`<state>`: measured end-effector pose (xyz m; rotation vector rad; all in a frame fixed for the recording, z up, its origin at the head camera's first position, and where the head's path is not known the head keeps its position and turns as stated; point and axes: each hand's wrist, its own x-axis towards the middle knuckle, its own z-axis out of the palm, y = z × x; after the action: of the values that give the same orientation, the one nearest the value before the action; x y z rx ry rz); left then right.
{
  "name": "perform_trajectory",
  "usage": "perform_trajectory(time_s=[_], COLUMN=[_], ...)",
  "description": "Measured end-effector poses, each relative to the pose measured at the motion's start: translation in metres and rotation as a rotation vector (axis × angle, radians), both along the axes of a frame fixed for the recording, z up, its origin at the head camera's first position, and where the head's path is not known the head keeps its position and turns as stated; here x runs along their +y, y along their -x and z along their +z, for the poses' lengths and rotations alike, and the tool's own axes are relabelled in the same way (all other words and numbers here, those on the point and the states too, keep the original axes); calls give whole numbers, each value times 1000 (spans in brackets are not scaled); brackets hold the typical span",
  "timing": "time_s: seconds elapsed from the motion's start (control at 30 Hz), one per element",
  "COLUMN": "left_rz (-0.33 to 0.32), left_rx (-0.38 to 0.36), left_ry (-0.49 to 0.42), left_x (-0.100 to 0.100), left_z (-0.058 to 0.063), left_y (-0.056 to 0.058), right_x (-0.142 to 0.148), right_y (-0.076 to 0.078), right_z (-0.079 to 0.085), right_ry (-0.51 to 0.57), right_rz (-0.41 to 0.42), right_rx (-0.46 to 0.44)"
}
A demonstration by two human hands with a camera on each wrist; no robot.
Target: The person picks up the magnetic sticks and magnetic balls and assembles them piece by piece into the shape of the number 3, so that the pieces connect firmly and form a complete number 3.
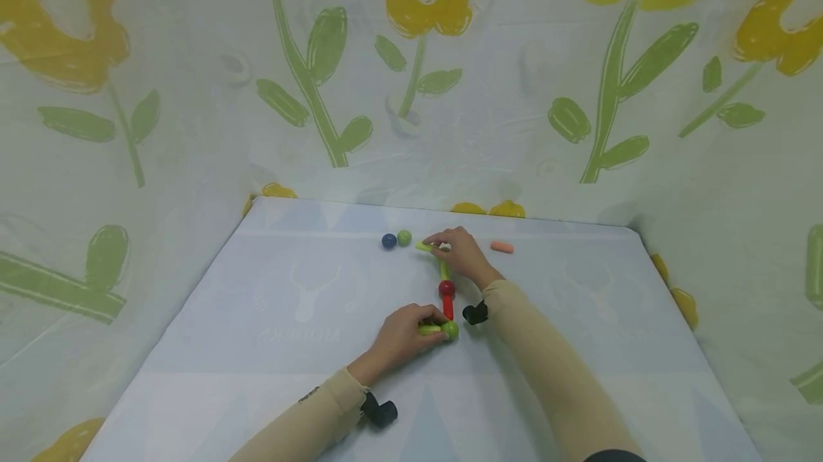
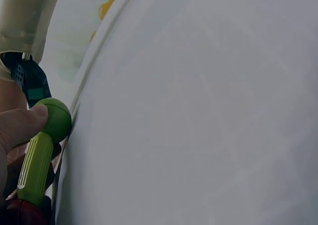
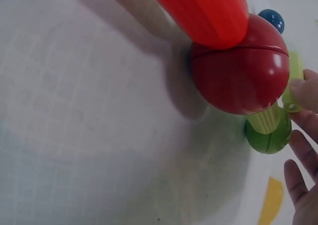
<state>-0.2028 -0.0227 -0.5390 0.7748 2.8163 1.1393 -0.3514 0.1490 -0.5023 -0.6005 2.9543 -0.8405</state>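
Observation:
My left hand (image 1: 400,337) pinches a green ball (image 1: 452,330), thumb on it in the left wrist view. A yellow-green rod (image 2: 36,168) runs from that ball to a dark red ball (image 2: 25,213) in the same hand. From the green ball, a red rod (image 1: 448,308) leads to a red ball (image 1: 446,289). Another yellow-green rod (image 1: 444,270) joins the red ball to a second green ball (image 3: 268,138), mostly hidden by the right hand in the head view. My right hand (image 1: 461,251) pinches a loose-looking yellow-green rod (image 1: 424,245) beside that ball.
Left of the right hand lie a blue ball (image 1: 388,241) and a green ball (image 1: 403,237), close together. An orange rod (image 1: 502,246) lies to its right. The white table (image 1: 257,348) backs onto a flower-printed curtain (image 1: 482,112).

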Motion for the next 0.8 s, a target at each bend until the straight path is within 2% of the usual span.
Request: perform_trajectory(time_s=[0.27,0.63,0.8], left_rz=[6,7,8], left_rx=[-10,-9,-7], left_ry=[-4,7,7], left_x=[1,1,1], left_z=[3,2,1], left_y=[-1,-1,-1], right_x=[-3,-5,-5], right_y=[2,0,1], right_z=[-5,-5,-8], right_ry=[-42,-78,-66], right_rz=[-1,-52,-50], right_rx=[-5,-101,-113])
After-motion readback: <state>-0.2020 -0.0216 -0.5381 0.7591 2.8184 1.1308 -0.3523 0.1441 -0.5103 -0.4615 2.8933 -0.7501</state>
